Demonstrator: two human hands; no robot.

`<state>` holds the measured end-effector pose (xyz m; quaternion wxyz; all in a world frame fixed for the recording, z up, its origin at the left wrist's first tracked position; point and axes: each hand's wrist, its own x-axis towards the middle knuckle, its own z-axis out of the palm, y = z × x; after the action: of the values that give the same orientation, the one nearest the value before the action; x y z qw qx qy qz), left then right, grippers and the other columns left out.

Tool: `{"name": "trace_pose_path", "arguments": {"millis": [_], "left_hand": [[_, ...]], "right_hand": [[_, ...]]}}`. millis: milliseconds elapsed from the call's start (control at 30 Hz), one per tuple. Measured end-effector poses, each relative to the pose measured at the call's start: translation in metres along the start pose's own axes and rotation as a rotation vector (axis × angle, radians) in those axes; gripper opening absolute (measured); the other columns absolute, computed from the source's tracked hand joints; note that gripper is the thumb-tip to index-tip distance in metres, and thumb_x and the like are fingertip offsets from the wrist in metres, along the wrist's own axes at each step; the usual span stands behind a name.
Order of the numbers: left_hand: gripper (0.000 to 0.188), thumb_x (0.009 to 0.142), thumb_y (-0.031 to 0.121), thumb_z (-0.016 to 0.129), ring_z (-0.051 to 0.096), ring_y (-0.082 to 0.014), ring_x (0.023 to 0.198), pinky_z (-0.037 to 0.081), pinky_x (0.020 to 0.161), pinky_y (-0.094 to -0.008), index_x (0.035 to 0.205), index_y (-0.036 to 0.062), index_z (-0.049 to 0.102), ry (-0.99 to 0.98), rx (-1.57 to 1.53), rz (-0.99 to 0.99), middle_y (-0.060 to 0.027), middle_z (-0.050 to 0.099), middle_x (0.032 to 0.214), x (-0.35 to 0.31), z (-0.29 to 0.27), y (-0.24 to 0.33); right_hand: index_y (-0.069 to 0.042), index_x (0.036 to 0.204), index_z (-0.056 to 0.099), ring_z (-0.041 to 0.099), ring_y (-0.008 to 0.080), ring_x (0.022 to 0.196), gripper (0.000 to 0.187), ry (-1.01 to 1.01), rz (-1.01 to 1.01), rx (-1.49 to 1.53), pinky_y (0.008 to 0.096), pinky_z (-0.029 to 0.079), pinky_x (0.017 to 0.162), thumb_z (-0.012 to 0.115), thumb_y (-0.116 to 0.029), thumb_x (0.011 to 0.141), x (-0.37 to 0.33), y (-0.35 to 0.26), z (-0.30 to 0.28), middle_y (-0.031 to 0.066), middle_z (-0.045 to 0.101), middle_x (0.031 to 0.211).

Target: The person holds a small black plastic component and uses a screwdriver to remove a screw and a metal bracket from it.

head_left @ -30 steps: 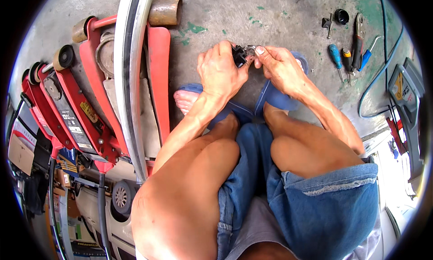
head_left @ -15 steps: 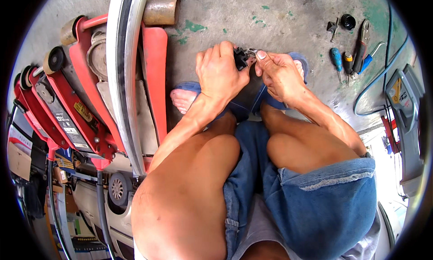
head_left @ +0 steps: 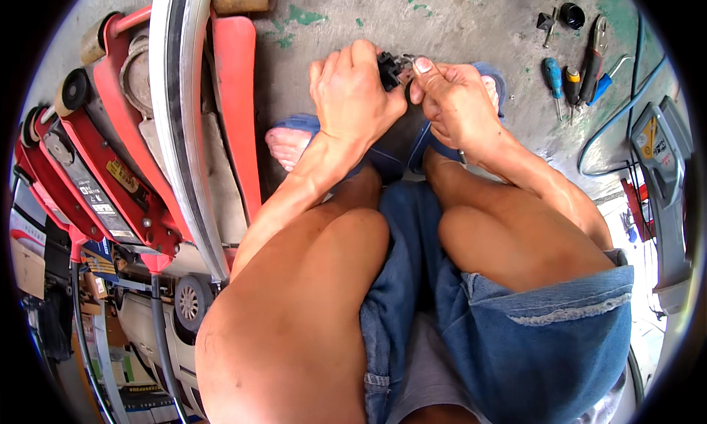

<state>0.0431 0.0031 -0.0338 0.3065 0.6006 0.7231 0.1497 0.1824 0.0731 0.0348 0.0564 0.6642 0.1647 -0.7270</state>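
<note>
My left hand [head_left: 352, 96] is closed around a small black part [head_left: 389, 72] with notched edges, above the floor between my feet. Most of that part is hidden by my fingers. Close beside it, my right hand [head_left: 458, 104] is closed in a pinch, thumb on top, on a small shiny metal piece [head_left: 407, 59] at the black part's right side. Whether the metal piece is joined to the black part, I cannot tell. A short dark tip [head_left: 462, 157] shows under my right wrist; what it belongs to is unclear.
Red floor jacks [head_left: 110, 181] and a long curved silver-and-black strip [head_left: 177, 115] stand at my left. On the floor at right lie a blue screwdriver [head_left: 552, 76], locking pliers [head_left: 595, 59], a black cap [head_left: 572, 15] and a hose [head_left: 626, 118]. A grey machine [head_left: 663, 174] stands farther right.
The whole view has shifted slightly, with the jacks and strip farther left and the floor tools higher. Both hands stay together at the black part, with only small finger movement.
</note>
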Motion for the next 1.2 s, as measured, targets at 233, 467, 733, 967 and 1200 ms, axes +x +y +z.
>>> {"name": "trace_pose_path", "arguments": {"millis": [233,467,733,967,1200], "left_hand": [[0.044,0.065,0.038,0.084,0.064,-0.0317,0.077,0.045,0.076,-0.0444,0.087,0.0074,0.06,0.012,-0.003,0.013,-0.0099,0.065,0.076,0.001,0.0,-0.002],[0.047,0.065,0.041,0.083,0.064,-0.0321,0.077,0.045,0.076,-0.0447,0.087,0.0064,0.06,0.006,0.001,0.021,-0.0109,0.064,0.077,0.001,0.0,-0.001],[0.053,0.062,0.041,0.085,0.066,-0.0347,0.082,0.047,0.079,-0.0454,0.094,0.0044,0.063,-0.053,0.002,-0.029,-0.0143,0.068,0.085,-0.001,0.0,0.004],[0.044,0.066,0.038,0.083,0.063,-0.0324,0.077,0.045,0.076,-0.0454,0.084,0.0068,0.058,0.005,-0.014,0.03,-0.0109,0.063,0.075,0.0,0.002,-0.002],[0.049,0.064,0.04,0.085,0.062,-0.0344,0.078,0.045,0.077,-0.0471,0.085,0.0073,0.056,-0.016,0.008,0.027,-0.0122,0.063,0.076,0.001,-0.004,-0.006]], "right_hand": [[-0.004,0.081,0.058,0.03,0.0057,0.039,0.043,-0.022,-0.005,0.059,0.0272,0.024,0.036,0.048,-0.036,0.108,0.001,0.003,0.003,-0.0042,0.041,0.053],[-0.005,0.08,0.058,0.031,0.0061,0.039,0.042,0.008,-0.018,0.045,0.0273,0.024,0.036,0.048,-0.036,0.108,0.0,0.003,0.006,-0.004,0.041,0.053],[-0.006,0.077,0.059,0.033,0.0059,0.041,0.044,0.023,-0.032,0.047,0.027,0.025,0.038,0.049,-0.036,0.108,0.0,0.007,0.003,-0.0032,0.043,0.053],[-0.005,0.076,0.06,0.035,0.0066,0.043,0.045,0.035,-0.005,0.027,0.028,0.028,0.04,0.049,-0.036,0.107,0.003,0.005,0.006,-0.0028,0.044,0.054],[-0.002,0.073,0.065,0.046,0.01,0.053,0.043,0.095,-0.069,0.005,0.0321,0.038,0.05,0.054,-0.03,0.104,0.008,0.011,0.016,0.0009,0.051,0.058]]}}
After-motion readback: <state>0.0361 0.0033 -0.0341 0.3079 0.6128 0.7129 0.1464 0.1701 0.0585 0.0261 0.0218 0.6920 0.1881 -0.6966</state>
